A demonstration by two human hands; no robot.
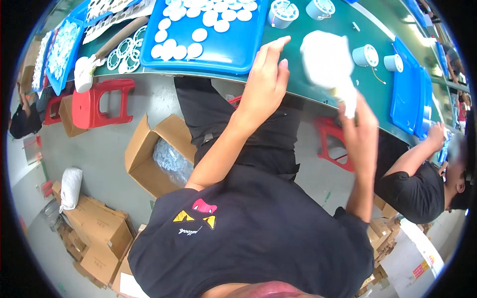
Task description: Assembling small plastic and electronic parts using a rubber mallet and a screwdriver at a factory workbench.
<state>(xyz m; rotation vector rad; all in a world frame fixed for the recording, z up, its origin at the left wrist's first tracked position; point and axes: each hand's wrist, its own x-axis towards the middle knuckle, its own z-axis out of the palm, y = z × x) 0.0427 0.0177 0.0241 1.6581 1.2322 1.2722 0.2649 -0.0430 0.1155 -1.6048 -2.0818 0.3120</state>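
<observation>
My right hand [358, 121] is closed around the narrow end of a white, rounded thing [328, 59]. Its broad part hangs over the green table, smeared by motion, so its exact kind cannot be made out. My left hand [266, 77] holds nothing. Its fingers are stretched out above the table edge, beside the right edge of a blue tray [223, 52] with many white discs [199, 35] on it. To the right of the white thing stand a white round housing [365, 55] with a thin wire and a smaller one [393, 63].
Two more housings, one nearer [283, 14] and one farther right [320, 9], stand behind my hands. White rings [128, 55] and a brown rod [119, 37] lie left of the tray. Blue bins [410, 94] and a co-worker [417, 184] are at right. A carton [141, 154] stands below.
</observation>
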